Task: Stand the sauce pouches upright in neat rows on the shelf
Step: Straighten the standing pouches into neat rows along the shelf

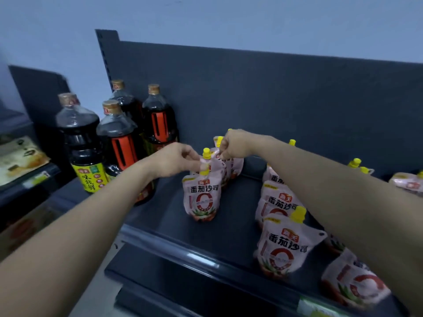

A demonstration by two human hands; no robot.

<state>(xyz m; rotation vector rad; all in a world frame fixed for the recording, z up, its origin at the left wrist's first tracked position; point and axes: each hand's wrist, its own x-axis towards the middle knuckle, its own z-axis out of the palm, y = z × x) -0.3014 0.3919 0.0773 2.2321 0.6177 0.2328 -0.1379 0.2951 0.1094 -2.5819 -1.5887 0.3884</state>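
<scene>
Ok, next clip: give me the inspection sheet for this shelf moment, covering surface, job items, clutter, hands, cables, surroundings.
Surface: dark shelf with a dark back panel, bare between the rows.
Job's things: left row of sauce pouches upright, front to back; right row upright, partly hidden by the right arm; more pouches at far right, pose unclear.
Clutter: four dark sauce bottles standing at the left end.
Hands: left hand and right hand each pinch the top of a pouch in the left row.
Cables: nothing seen.
Surroundings: blurred neighbouring shelf at left; pale wall above.
</scene>
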